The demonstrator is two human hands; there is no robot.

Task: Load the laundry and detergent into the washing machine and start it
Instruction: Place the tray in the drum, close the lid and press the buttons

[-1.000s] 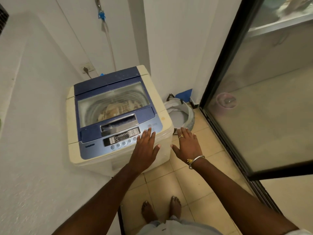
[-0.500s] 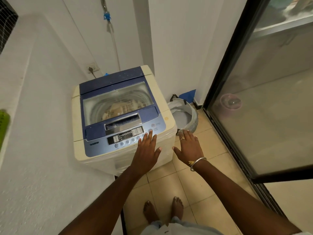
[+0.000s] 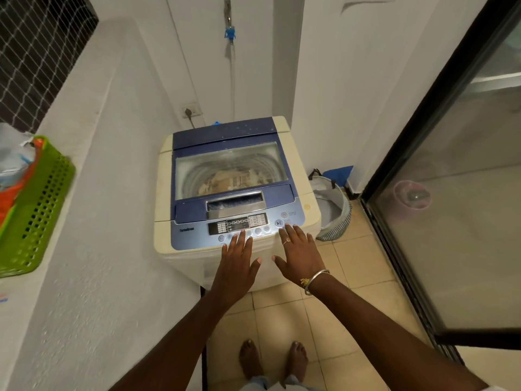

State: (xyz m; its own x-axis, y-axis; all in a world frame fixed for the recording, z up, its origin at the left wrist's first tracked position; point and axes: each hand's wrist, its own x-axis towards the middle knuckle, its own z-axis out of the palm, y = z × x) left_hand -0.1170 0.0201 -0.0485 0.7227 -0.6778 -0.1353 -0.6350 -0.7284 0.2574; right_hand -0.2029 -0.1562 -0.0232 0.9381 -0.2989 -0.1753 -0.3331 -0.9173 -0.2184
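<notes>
Beige tiled floor (image 3: 352, 300), pale grout lines. Washer (image 3: 234, 193) stands on it, backed into the corner, left side against the white ledge (image 3: 93, 193). Laundry bag (image 3: 334, 211) sits on the tiles just right of the washer, mouth open, striped lower band. My 2 bare feet (image 3: 272, 359) on the tiles, near the washer's front. Green basket (image 3: 33, 210) rests on the ledge top.

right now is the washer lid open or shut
Shut: the blue-framed clear lid lies flat on the cream top-loading washing machine, beige laundry visible through it.
</notes>
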